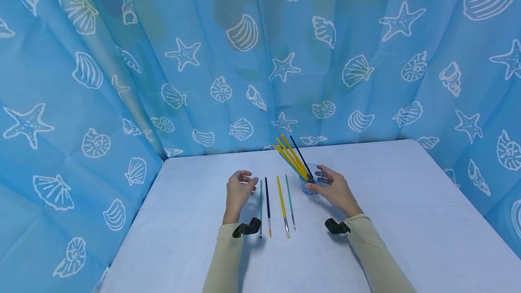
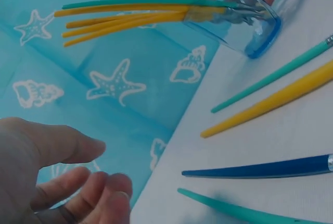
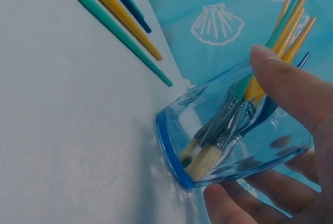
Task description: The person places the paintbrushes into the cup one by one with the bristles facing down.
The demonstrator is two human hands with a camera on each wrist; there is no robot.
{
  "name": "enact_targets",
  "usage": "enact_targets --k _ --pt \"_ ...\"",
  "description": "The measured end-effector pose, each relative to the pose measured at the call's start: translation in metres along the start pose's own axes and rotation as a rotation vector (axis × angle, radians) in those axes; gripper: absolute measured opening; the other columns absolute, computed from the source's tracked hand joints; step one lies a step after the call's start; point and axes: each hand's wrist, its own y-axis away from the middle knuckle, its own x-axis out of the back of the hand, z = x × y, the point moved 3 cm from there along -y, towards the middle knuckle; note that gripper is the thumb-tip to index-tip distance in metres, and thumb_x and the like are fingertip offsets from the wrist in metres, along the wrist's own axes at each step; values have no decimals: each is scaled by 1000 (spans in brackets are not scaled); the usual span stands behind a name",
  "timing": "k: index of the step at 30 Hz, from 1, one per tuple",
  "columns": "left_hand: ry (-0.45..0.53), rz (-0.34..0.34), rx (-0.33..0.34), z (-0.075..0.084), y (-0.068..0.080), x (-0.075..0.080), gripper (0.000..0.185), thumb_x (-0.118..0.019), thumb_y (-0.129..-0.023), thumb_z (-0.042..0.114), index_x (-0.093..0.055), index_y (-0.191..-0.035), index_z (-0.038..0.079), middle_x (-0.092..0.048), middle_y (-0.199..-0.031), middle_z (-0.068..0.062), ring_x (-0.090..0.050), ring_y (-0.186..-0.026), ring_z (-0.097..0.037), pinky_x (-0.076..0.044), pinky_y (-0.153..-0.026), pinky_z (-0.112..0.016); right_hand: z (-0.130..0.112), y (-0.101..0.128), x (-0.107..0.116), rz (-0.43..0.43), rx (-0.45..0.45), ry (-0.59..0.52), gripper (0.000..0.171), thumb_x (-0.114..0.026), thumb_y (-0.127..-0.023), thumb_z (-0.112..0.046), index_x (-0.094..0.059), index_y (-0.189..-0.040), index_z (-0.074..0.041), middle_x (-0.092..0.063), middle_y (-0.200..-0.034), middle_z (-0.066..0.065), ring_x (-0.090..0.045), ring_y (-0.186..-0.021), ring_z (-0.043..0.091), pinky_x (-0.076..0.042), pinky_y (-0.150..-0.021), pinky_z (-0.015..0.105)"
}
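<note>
The right hand (image 1: 336, 189) curls its thumb and fingers round a clear blue-tinted glass cup (image 1: 312, 180), which stands on the table (image 1: 407, 202) just in front of that hand. The left hand (image 1: 239, 189) holds nothing; its fingers are loosely bent and it hovers over the table, well to the left of the cup.

In the cup stands a bunch of paintbrushes (image 1: 291, 156), bristles down, handles leaning back and to the left. The handles are mostly yellow, with at least one teal and one dark blue; they overlap, so the exact number cannot be told. The right wrist view shows their metal ferrules and pale bristles pressed against the cup's bottom.

Between the two hands four more brushes lie side by side on the table: a teal brush (image 1: 261, 207) just beside the left hand, then a dark blue brush (image 1: 267, 205), a yellow brush (image 1: 282, 205) and a second teal brush (image 1: 289, 200) nearest the cup.

A blue curtain (image 1: 122, 80) printed with shells and starfish stands behind the table.
</note>
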Motion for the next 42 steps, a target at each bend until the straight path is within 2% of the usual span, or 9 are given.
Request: enact_targets --k 2,5,11,16,20,25,32,39,42 --pt "-28 -13 27 -1 1 -2 31 -74 -93 16 -67 -117 -1 -69 -92 -14 -75 -74 -30 -62 -62 -29 1 0 0 1 -3 -1 93 -81 -87 -45 -34 -162 -16 -46 -160 18 -47 -146 43 -43 -116 60" --pt "-77 -41 61 -3 1 -4 30 -75 -93 17 -67 -117 1 -69 -90 -13 -72 -69 -25 -61 -61 -29 2 0 0 1 -4 -2 93 -82 -87 -45 -34 -162 -16 -47 -160 18 -47 -146 42 -43 -116 60" --pt "-160 -135 107 -9 1 -8 32 -75 -93 18 -66 -118 0 -69 -90 -11 -70 -67 -18 -59 -60 -28 1 1 0 -1 7 -7 93 -81 -87 -45 -34 -162 -16 -47 -160 18 -48 -145 43 -44 -115 59" --pt "-279 -195 186 -12 4 -12 34 -77 -92 21 -65 -118 2 -69 -92 -10 -68 -69 -17 -56 -64 -29 0 1 1 -3 7 -7 93 -82 -87 -45 -34 -162 -16 -46 -160 18 -48 -145 43 -44 -115 59" --pt "-370 -234 207 -14 6 -15 34 -79 -90 22 -65 -116 3 -69 -90 -9 -66 -69 -16 -51 -65 -29 -1 2 1 0 8 -2 93 -82 -87 -45 -34 -162 -16 -47 -160 18 -48 -145 42 -44 -115 59" --pt "-429 -253 208 -15 8 -16 35 -81 -88 21 -66 -115 4 -69 -86 -7 -64 -67 -15 -48 -65 -28 -2 2 2 3 5 -2 92 -82 -87 -43 -35 -161 -16 -47 -160 18 -48 -145 43 -44 -115 60" --pt "-452 -272 142 -13 10 -16 30 -82 -85 14 -69 -109 1 -69 -86 -8 -63 -67 -16 -50 -62 -28 -2 0 1 11 6 6 91 -82 -87 -43 -35 -161 -16 -48 -159 18 -49 -144 43 -44 -115 60" --pt "-531 -259 110 -10 12 -16 24 -79 -85 8 -71 -105 -1 -71 -94 -13 -64 -78 -22 -58 -73 -37 0 -1 0 10 -6 6 92 -82 -87 -44 -36 -161 -17 -48 -159 18 -48 -145 42 -44 -115 60" --pt "-573 -251 94 -7 14 -15 20 -79 -85 8 -70 -101 -1 -69 -89 -13 -62 -75 -23 -57 -70 -37 0 -1 -1 7 -4 3 92 -82 -87 -44 -36 -161 -17 -48 -159 18 -48 -145 42 -44 -115 61"
